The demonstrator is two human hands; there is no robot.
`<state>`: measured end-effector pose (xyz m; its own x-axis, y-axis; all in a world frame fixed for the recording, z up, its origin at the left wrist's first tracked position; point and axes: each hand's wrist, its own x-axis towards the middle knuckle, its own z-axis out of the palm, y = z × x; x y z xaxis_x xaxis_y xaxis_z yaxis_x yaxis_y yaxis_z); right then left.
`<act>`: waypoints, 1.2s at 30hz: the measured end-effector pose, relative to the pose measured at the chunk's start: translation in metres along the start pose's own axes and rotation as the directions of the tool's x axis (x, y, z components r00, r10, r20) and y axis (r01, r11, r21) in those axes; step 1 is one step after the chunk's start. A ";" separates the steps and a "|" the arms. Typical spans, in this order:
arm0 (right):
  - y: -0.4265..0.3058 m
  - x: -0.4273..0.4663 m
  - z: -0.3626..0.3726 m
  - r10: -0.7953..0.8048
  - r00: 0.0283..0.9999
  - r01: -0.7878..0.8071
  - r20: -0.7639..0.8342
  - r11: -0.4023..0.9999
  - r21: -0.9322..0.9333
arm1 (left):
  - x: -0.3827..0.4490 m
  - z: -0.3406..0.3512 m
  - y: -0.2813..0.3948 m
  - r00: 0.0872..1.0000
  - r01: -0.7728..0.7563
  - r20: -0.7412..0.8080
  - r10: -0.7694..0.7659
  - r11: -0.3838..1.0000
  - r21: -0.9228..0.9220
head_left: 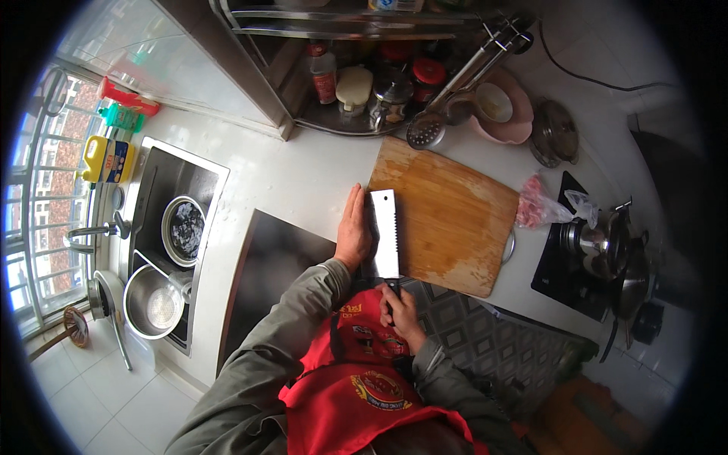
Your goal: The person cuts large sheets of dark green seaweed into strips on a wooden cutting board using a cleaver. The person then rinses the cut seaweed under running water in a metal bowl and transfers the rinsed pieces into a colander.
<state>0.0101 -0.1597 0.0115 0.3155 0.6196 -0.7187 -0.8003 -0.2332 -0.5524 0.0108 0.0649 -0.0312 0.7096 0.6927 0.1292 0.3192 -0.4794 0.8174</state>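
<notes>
My right hand (402, 313) is closed around the black handle of a cleaver (384, 236), whose broad steel blade points away from me and has a notched edge on its right side and a small hole near the far corner. Flat and upright, my left hand (354, 230) lies along the blade's left side with the fingers together and straight; whether it touches the blade cannot be told. Beneath and to the right of the blade is a wooden cutting board (449, 216) with worn, wet-looking patches.
A bag of pink meat (534, 205) lies right of the board, near a pot (603, 244) on the black hob (546, 273). Beyond the board are a skimmer (425, 131) and a condiment rack (341, 122). Leftward, a sink (222, 166) holds a bowl (166, 227) and a steel pot (129, 301).
</notes>
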 end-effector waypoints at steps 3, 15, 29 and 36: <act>-0.013 -0.016 -0.011 -0.127 0.992 0.128 -0.024 0.990 0.055 | -0.005 -0.007 -0.006 0.986 0.090 -0.129 -0.104 0.990 -0.104; -0.065 -0.027 -0.045 -0.402 0.855 0.200 -0.328 0.839 -0.506 | 0.020 -0.013 -0.005 0.992 0.123 0.017 -0.124 0.990 0.066; -0.120 0.008 -0.054 -0.735 0.665 -0.052 0.130 -0.219 -0.974 | -0.009 -0.108 -0.023 0.875 0.272 -0.369 -0.314 0.949 -0.161; -0.170 0.055 0.068 -0.627 0.627 0.304 0.463 -0.351 -0.886 | -0.051 -0.284 -0.146 0.391 0.431 -0.772 -0.501 0.841 -0.328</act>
<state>0.1284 -0.0352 0.0947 0.4630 0.8817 0.0914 0.8284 -0.3937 -0.3985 -0.2509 0.2526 0.0023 -0.3672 0.9272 0.0741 0.3682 0.0718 0.9270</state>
